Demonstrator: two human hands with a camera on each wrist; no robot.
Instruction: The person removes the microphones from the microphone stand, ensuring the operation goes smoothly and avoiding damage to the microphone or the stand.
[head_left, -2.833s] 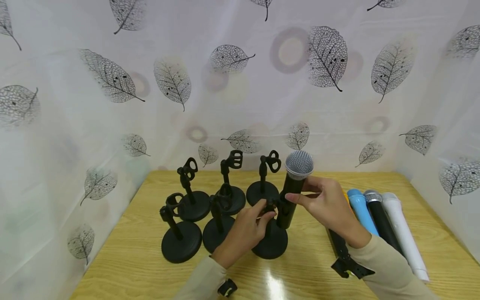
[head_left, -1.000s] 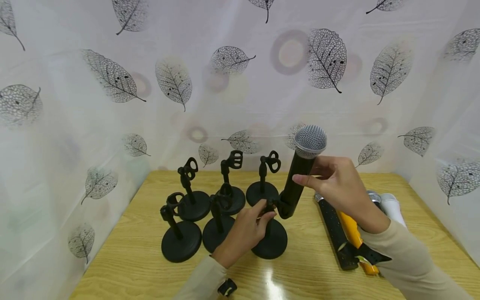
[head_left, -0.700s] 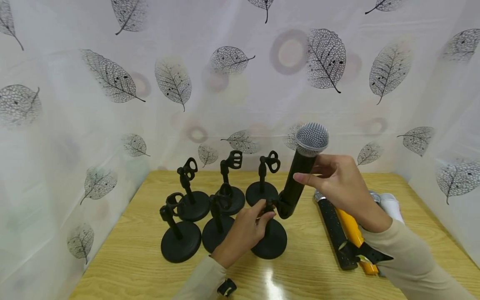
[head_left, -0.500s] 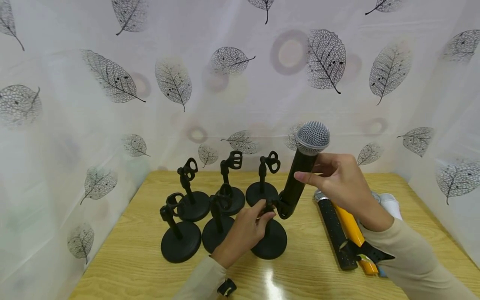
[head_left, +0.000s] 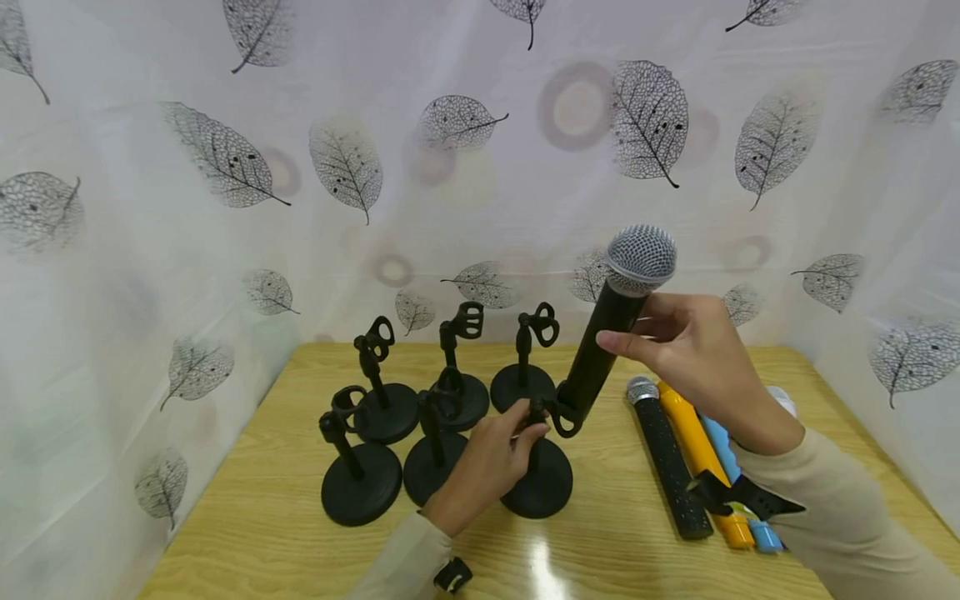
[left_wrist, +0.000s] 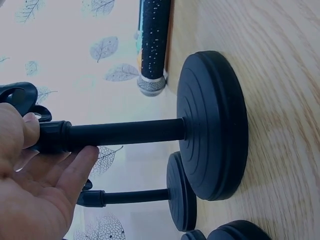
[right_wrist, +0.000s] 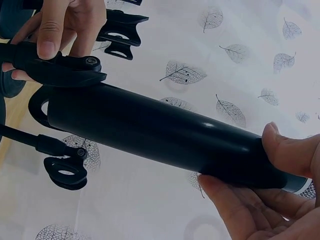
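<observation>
My right hand [head_left: 701, 371] grips a black microphone [head_left: 597, 354] with a silver mesh head, just below that head. The microphone leans up and to the right, its lower end still within the clip [head_left: 567, 423] of a black desktop microphone stand [head_left: 542, 487]. In the right wrist view, the clip [right_wrist: 70, 75] wraps only the tail of the microphone [right_wrist: 165, 131]. With thumb and fingers my left hand [head_left: 487, 467] pinches the top of the stand's post, beside the clip joint. The left wrist view shows this stand [left_wrist: 130, 132] upright, its round base flat on the table.
Several black stands with bare clips, such as one at front left [head_left: 362, 483], stand left of and behind the hands. To the right lie a speckled black microphone [head_left: 670, 462], an orange one [head_left: 693, 429] and a blue one [head_left: 718, 442]; a white one [head_left: 782, 400] is mostly hidden.
The right hand has drawn the microphone up and to the right, sliding it through the clip until only its lower end sits there. The left hand stays on the stand.
</observation>
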